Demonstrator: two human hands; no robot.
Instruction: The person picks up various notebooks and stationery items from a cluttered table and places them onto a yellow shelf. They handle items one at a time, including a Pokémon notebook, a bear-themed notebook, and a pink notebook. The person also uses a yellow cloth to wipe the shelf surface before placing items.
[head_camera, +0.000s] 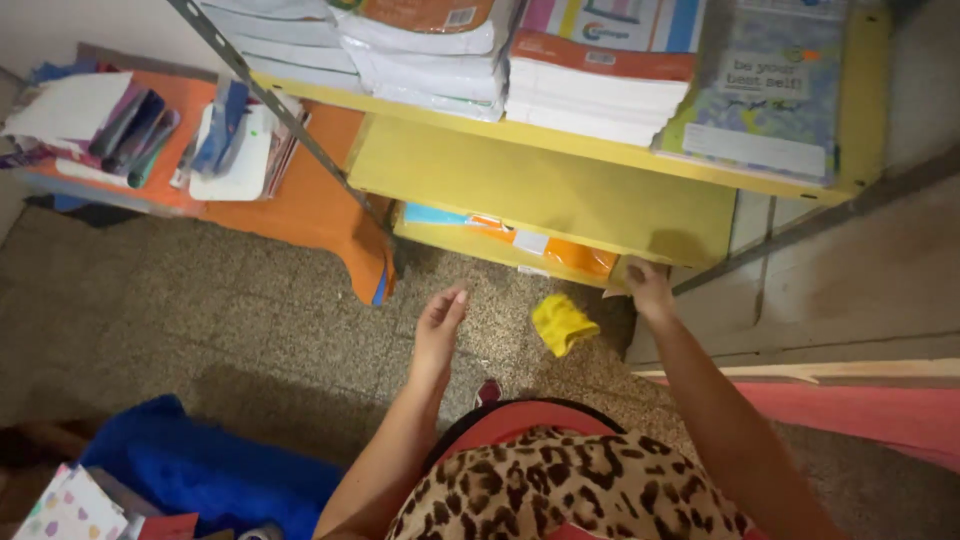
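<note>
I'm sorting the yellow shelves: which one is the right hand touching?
The lowest shelf, the one holding the flat orange packet. The right hand rests at its right end; the shelves above it are out of its reach.

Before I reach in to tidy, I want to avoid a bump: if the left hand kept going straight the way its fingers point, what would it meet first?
Probably the front edge of the lowest yellow shelf, near the orange packet lying on it. The left hand is open, fingers aimed up and ahead over bare speckled floor; depth is hard to judge.

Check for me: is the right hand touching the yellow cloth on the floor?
Apart. In the head view, bare floor shows between the yellow cloth and the right hand, which rests at the yellow shelf's lower edge.
</note>
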